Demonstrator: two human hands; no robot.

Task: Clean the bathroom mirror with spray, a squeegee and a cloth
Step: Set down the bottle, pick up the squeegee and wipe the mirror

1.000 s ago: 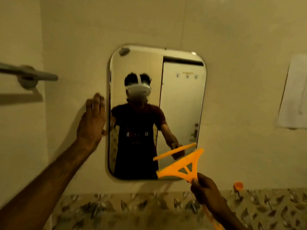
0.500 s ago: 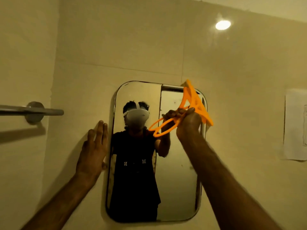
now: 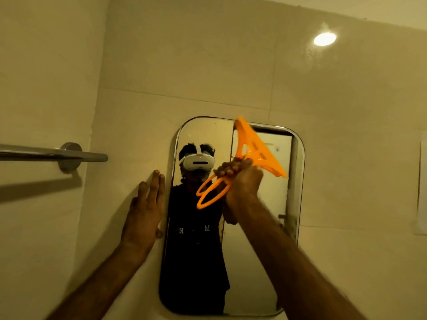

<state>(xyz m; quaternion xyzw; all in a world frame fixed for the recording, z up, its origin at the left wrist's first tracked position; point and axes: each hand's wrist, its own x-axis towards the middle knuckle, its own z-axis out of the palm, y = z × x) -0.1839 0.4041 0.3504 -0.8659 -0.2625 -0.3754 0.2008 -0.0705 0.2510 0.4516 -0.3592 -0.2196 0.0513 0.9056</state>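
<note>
A rounded rectangular mirror (image 3: pixel 261 262) hangs on the tiled wall. My right hand (image 3: pixel 245 181) grips the handle of an orange squeegee (image 3: pixel 256 153), whose blade end is raised against the mirror's upper part near the top edge. My left hand (image 3: pixel 144 213) lies flat, fingers spread, on the wall tile just left of the mirror's frame. The mirror reflects a person in a dark shirt with a white headset. No spray bottle or cloth is in view.
A metal towel bar (image 3: pixel 53 154) juts from the left wall at about the height of the mirror's top. A pale sheet (image 3: pixel 421 188) is stuck to the wall at the far right. A ceiling light's reflection (image 3: pixel 324 39) glares on the upper tiles.
My right hand has lifted the squeegee from below the mirror's lower right to its upper part, then shifted it a little left. My left hand stays on the wall beside the frame.
</note>
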